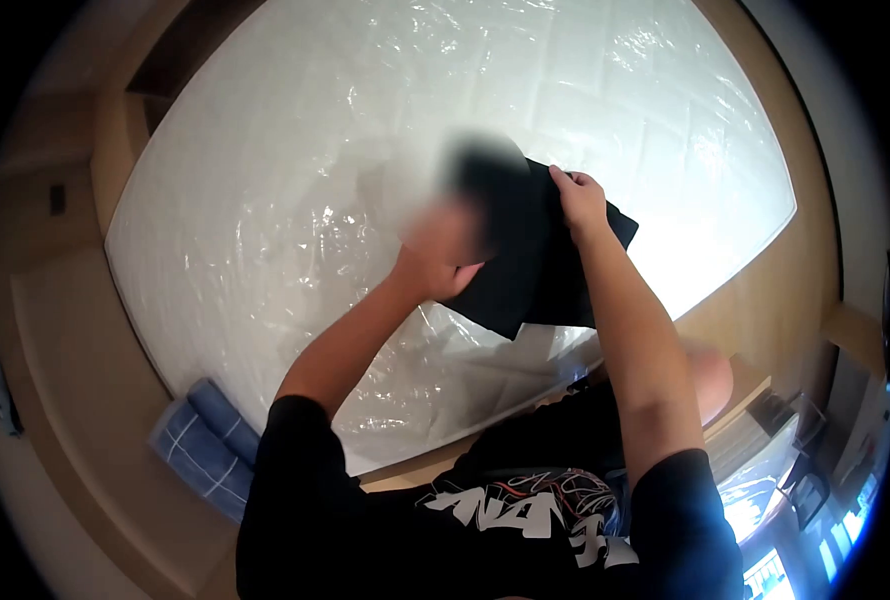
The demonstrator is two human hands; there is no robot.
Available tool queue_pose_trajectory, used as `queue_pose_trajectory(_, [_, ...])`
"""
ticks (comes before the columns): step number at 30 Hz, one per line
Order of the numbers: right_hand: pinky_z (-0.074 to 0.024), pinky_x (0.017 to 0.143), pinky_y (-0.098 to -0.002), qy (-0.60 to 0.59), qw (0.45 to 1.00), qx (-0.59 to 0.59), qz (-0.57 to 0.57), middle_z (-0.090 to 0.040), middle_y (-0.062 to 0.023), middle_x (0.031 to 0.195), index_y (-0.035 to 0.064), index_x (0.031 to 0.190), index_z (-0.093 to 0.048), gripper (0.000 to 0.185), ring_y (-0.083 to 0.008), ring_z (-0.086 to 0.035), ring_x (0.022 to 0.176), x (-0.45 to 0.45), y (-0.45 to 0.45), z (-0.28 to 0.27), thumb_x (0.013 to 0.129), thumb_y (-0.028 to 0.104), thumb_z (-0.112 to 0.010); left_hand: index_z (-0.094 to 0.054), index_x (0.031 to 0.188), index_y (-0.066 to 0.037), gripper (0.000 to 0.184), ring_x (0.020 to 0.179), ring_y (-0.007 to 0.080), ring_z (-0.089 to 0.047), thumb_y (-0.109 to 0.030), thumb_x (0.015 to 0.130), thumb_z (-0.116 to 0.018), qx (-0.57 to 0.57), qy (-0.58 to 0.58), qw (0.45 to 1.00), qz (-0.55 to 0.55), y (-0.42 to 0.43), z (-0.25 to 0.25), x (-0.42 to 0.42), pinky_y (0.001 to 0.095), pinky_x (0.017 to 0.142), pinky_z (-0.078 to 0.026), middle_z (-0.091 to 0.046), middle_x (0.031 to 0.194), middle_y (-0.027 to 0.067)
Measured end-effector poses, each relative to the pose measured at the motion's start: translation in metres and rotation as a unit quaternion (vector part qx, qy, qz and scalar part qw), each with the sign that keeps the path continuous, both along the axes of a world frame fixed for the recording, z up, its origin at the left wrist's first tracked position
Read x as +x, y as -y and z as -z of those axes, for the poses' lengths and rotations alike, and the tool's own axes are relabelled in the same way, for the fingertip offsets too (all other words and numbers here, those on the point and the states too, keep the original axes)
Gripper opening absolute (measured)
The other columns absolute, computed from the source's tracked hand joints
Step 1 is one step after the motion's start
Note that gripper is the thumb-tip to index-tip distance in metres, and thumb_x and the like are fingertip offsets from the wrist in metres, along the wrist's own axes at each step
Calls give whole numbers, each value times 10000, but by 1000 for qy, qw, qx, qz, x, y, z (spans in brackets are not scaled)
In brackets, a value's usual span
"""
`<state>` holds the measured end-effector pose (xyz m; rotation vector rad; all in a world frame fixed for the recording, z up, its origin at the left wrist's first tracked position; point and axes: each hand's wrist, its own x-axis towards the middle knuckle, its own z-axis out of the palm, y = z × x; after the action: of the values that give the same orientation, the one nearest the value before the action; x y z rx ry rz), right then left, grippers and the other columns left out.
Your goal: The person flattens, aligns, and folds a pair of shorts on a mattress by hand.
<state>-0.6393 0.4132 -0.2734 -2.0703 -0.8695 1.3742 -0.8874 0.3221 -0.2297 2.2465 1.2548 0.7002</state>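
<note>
A piece of black cloth (557, 275), perhaps a garment, hangs between my two hands above the plastic-covered mattress (295, 230). Its exact kind cannot be made out; the lower edge ends in corners, and one part sticks out to the right. My right hand (580, 200) pinches the upper right edge, thumb on top. On the left side, my left hand (443, 250) is closed on the cloth, its thumb showing near the lower edge. A blurred patch hides most of that hand's fingers and the cloth's upper left part.
Blue cloth with white lines (200, 450) lies folded at the mattress's lower left corner. A wooden bed frame (755, 290) borders the mattress. Wooden cabinetry (55, 250) stands on the left. A glossy, brightly lit surface (760, 490) is at the lower right.
</note>
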Motion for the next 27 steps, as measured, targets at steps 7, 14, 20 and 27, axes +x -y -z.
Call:
queue_pose_trajectory(7, [-498,653,-361,9,1000,-9,-3,-661,-102,696,17,888,-707,350,-230,-628,672,7,-3,17,905,362,-656,-551,1085,35,400,924,406,-547,-127,757,-714,119,-57,991,-36,-92,45,56,514,811,-446,-555,1013,218])
queue_pose_trajectory(14, [-520,774,-399,80,996,-11,-43,-705,-170,817,39,913,-727,383,-330,-677,801,12,-12,41,918,405,-615,-527,1246,52,603,1088,425,-539,-235,766,-752,169,-98,981,-14,-93,87,47,545,931,-415,-541,1218,244])
queue_pose_trajectory(20, [-526,776,-405,132,974,150,-108,-694,-170,833,31,967,-644,309,-353,-672,825,43,2,4,909,335,-648,-495,1309,42,645,1233,455,-446,-286,801,-721,151,-117,981,-44,-77,71,58,579,1052,-312,-462,1354,264])
queue_pose_trajectory(27, [-474,946,-438,358,862,170,-315,-554,-126,1309,123,1217,-622,422,-344,-516,1198,103,53,-15,821,226,-723,-389,1457,-33,735,1406,443,-248,-369,857,-649,-25,-159,987,-29,-28,60,117,582,1155,-148,-275,1543,223])
